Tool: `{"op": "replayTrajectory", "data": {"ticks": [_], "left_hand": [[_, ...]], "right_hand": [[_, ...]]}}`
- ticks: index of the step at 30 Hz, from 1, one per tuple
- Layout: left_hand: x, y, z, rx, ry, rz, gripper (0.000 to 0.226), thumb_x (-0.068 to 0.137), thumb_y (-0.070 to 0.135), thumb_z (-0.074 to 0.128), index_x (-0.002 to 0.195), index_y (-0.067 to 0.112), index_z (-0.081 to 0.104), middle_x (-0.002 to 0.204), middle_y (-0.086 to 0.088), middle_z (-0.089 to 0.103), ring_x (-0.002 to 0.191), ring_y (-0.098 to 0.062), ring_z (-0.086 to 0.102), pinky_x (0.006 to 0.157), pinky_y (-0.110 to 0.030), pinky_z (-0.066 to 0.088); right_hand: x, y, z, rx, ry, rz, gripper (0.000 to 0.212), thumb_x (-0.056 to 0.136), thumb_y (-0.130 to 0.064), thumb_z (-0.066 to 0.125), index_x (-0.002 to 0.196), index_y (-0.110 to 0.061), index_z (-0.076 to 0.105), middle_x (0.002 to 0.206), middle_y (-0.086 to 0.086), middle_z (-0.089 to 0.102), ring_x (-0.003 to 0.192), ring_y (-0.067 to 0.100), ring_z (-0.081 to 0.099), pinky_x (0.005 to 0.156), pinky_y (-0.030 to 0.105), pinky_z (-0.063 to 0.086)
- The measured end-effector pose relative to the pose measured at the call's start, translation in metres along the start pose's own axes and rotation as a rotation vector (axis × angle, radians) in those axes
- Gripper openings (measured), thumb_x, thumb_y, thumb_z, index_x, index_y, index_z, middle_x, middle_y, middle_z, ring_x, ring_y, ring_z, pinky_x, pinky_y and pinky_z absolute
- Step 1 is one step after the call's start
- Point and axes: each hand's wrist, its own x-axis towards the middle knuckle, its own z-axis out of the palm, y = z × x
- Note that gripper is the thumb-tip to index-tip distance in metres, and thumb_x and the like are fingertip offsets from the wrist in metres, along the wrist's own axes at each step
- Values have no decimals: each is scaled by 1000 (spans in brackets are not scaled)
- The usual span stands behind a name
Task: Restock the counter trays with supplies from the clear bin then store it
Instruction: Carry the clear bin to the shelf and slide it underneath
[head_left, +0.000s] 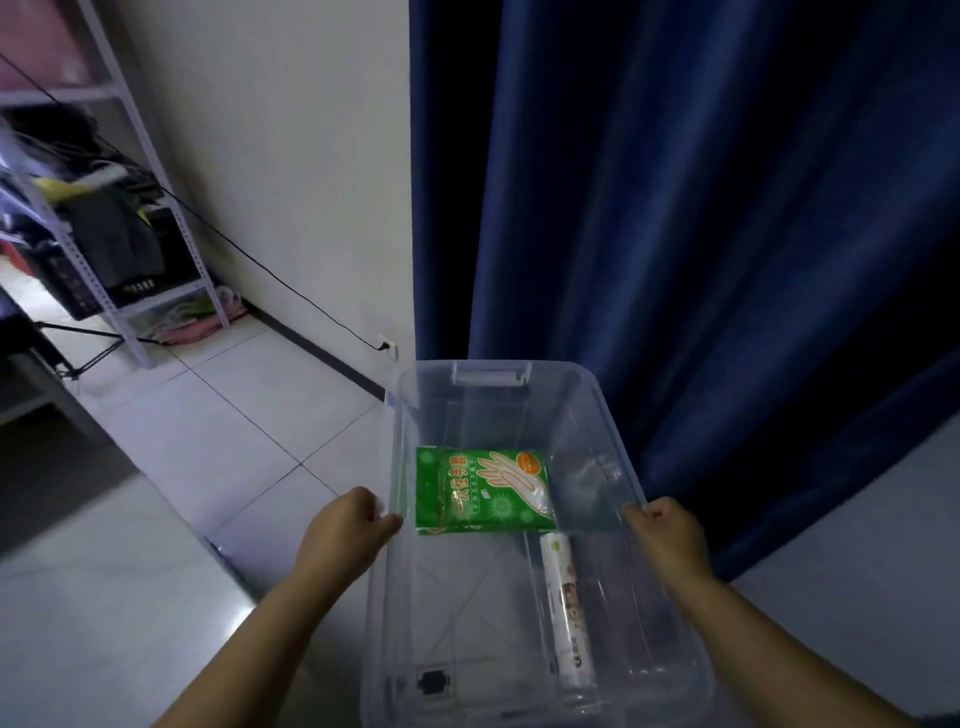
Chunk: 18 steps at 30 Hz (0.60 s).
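Note:
I hold the clear plastic bin (493, 376) out in front of me, above the tiled floor. My left hand (348, 530) grips its left rim and my right hand (667, 532) grips its right rim. Inside lie a green packet of disposable gloves (483, 491) near the middle and a white roll (569, 618) along the right side, closer to me. A small black piece (432, 682) sits by the near wall. The bin has no lid on it.
A dark blue curtain (701, 234) hangs right ahead and to the right. A white wall (291, 171) with a socket (387, 345) and a black cable stands to the left. A metal shelf rack (104, 218) full of items is at far left.

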Motion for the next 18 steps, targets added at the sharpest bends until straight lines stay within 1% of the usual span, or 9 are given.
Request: {"op": "replayTrajectory", "data": {"ticks": [2, 4, 7, 9, 11, 13, 15, 18], "left_hand": [[24, 4, 1, 8, 14, -51, 25, 82, 34, 62, 87, 11, 59, 80, -8, 67, 75, -24, 62, 70, -36, 53], [48, 10, 1, 8, 39, -122, 25, 81, 34, 62, 88, 10, 59, 82, -9, 68, 78, -24, 63, 69, -34, 50], [77, 19, 0, 19, 85, -235, 25, 80, 34, 62, 85, 9, 59, 82, -8, 69, 81, -25, 62, 65, -30, 42], [93, 21, 0, -29, 115, -298, 25, 79, 33, 63, 83, 9, 58, 81, -9, 69, 80, -26, 62, 67, -31, 44], [106, 19, 0, -94, 135, -356, 22, 78, 31, 65, 79, 11, 55, 78, -9, 69, 78, -27, 64, 70, -32, 51], [114, 13, 0, -133, 155, -413, 21, 76, 29, 67, 71, 16, 51, 73, -9, 68, 74, -27, 65, 70, -35, 54], [122, 7, -4, -166, 169, -466, 25, 74, 28, 68, 64, 19, 46, 69, -8, 67, 72, -28, 65, 67, -35, 51], [143, -3, -12, -217, 206, -532, 25, 73, 25, 68, 63, 18, 47, 68, -8, 64, 72, -30, 66, 66, -34, 50]], "right_hand": [[34, -18, 12, 23, -33, -24, 22, 85, -21, 63, 69, -9, 53, 65, 8, 57, 57, 21, 51, 54, 28, 38], [69, -38, 23, 44, -87, -45, 23, 85, -19, 63, 67, -12, 51, 65, 9, 56, 56, 19, 49, 53, 27, 37], [119, -67, 37, 25, -170, -87, 20, 85, -16, 64, 70, -6, 54, 63, 6, 55, 55, 17, 48, 49, 24, 35], [151, -89, 49, 16, -207, -128, 21, 84, -15, 65, 70, -4, 54, 59, 5, 52, 56, 20, 47, 51, 26, 35], [179, -109, 64, -3, -245, -162, 24, 83, -15, 66, 66, -6, 51, 57, 5, 51, 55, 20, 46, 51, 26, 35], [197, -125, 82, -24, -297, -183, 25, 83, -17, 66, 65, -8, 50, 58, 5, 51, 54, 19, 45, 50, 26, 35], [212, -141, 101, -31, -353, -195, 24, 84, -19, 65, 66, -10, 50, 61, 6, 53, 55, 19, 47, 51, 27, 37], [230, -167, 132, -30, -411, -211, 26, 84, -16, 65, 65, -11, 48, 61, 6, 52, 55, 19, 45, 50, 26, 35]]}}
